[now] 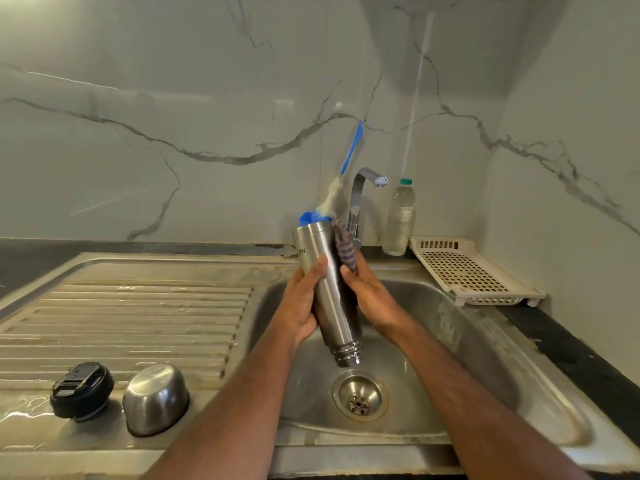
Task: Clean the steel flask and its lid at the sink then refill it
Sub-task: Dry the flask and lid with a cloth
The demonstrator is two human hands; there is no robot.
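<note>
- Your left hand (302,304) wraps the steel flask (329,289) from the left side, thumb laid along the body; your grip there is a full hold round the barrel, so let this hand carry the weight.
- Your right hand (367,293) presses a blue-striped scrubber (346,249) against the flask's right flank, fingers curled onto it, with the flask sandwiched between both palms.
- The flask is upside down and tilted, its threaded mouth (346,355) hanging low over the sink basin (467,341), just above the drain (360,396). That looks like a good angle for run-off to fall straight into the drain.
- In my judgement you are scrubbing the outer wall. Work the scrubber along the length from base to threads, and turn the flask a little with the left hand between strokes so no strip is missed.
- Wet steel is likely slippery; do not loosen both hands at once.
- Mind the threads: grime probably collects in the grooves, so give them their own pass.
- The tap (363,188) stands at the back edge of the sink, behind the flask; no water is visibly running. A blue-handled brush (351,150) rises behind the flask's base.
- The black lid (82,389) and a steel cup (156,398) sit on the drainboard's wet front edge, well apart from your hands and yet to be fitted.
- A plastic water bottle (400,216) stands beside the tap, with a white tray (467,268) at the counter's back right corner.
</note>
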